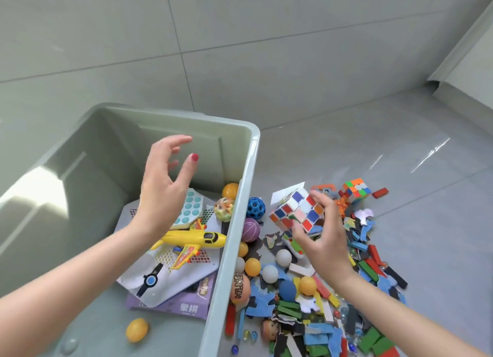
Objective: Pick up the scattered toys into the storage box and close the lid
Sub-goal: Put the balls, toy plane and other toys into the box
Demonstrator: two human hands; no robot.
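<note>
Cube (297, 214), held in the right hand's (324, 239) fingers above the floor pile, sits just right of the box (250, 169) rim; the left hand (162, 191) hovers released over the box.

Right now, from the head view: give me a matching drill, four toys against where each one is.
Things:
1. yellow plane
2. white cube
3. blue holed ball
4. black-edged cube

Places:
A. on the floor, right against the outside of the box wall
B. held by the right hand, above the floor pile
C. inside the box, lying on a white perforated board
D. on the floor at the far edge of the pile, beyond the right hand

Pairs: 1-C, 2-B, 3-A, 4-D
</note>
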